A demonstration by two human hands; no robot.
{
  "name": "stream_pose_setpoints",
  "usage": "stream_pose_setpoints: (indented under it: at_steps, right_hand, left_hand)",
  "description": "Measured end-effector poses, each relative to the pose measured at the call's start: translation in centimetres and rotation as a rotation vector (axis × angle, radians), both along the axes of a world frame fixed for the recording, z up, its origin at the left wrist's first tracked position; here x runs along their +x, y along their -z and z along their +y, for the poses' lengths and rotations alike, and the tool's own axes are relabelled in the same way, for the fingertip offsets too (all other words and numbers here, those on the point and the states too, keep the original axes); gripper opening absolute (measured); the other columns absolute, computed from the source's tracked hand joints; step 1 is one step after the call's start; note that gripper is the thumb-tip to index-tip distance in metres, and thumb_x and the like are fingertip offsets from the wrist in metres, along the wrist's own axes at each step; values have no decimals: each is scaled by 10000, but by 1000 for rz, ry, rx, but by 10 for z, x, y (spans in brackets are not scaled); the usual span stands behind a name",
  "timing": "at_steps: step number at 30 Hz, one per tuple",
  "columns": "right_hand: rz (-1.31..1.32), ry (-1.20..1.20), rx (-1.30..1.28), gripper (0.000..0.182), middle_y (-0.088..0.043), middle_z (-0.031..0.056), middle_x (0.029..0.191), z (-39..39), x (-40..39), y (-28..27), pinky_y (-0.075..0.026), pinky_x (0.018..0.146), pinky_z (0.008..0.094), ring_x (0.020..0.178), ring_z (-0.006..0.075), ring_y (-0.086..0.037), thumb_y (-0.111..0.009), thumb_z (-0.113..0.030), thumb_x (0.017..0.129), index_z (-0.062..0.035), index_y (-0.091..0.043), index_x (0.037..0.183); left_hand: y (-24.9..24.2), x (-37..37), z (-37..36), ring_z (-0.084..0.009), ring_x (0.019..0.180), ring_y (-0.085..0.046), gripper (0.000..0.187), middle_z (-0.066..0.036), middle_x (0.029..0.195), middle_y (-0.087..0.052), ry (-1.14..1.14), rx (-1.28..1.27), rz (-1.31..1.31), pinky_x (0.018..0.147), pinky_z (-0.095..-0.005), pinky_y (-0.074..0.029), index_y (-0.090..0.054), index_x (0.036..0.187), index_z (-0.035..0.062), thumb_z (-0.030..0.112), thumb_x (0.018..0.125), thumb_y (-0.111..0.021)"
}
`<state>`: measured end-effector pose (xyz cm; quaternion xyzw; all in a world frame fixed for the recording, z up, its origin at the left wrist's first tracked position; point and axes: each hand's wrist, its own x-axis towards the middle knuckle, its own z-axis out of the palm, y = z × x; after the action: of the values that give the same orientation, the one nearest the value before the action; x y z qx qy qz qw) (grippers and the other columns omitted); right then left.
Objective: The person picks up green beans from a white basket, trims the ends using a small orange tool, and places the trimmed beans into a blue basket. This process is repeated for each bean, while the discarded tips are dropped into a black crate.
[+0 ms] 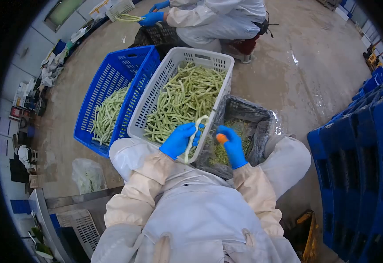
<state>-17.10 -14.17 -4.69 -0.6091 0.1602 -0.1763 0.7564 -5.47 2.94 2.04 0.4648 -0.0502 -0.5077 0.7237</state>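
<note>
My left hand (179, 139), in a blue glove, is closed around a long pale green bean (190, 142) that bends over at its top end. It is over the near end of a white crate (136, 115) heaped with green beans (187, 94). My right hand (233, 150), also blue-gloved, has its fingers curled above a bin lined with dark plastic (261, 115). Something small and orange (221, 138) shows at its fingers; whether it is a tool or a finger cover I cannot make out. Green scraps (222, 154) lie in that bin.
A blue crate (96, 94) with more beans stands left of the white one. Ahead, a seated co-worker (218, 19) in blue gloves holds beans. Blue pallets (353, 162) are stacked at right. A plastic bag (87, 175) lies on the wet floor at left.
</note>
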Motion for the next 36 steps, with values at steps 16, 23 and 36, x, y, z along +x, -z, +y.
stream_pose_setpoints:
  at_steps: [16, 23, 36]
  right_hand:
    - [63, 75, 558, 191, -610, 90, 856, 15, 3, 1, -475, 729, 291, 776, 161, -585, -484, -129, 866, 21, -588, 923]
    - [66, 257, 326, 157, -589, 64, 715, 12, 2, 25, -459, 590, 274, 632, 145, -558, -476, -95, 825, 15, -577, 774]
    - [-91, 343, -630, 74, -482, 91, 654, 27, -11, -23, -374, 558, 316, 592, 174, -456, -508, -67, 824, -5, -525, 788]
  left_hand:
    - [49, -64, -45, -92, 583, -522, 214, -34, 775, -582, -232, 276, -411, 526, -218, -433, -548, 1037, 8, 129, 863, -524]
    - [32, -69, -50, -134, 515, -561, 245, -63, 664, -575, -252, 575, -925, 459, -278, -442, -542, 1092, 72, 142, 857, -532]
    - [28, -32, -39, -159, 586, -575, 193, -73, 768, -550, 165, 301, -369, 476, -310, -465, -552, 963, -2, 150, 856, -497]
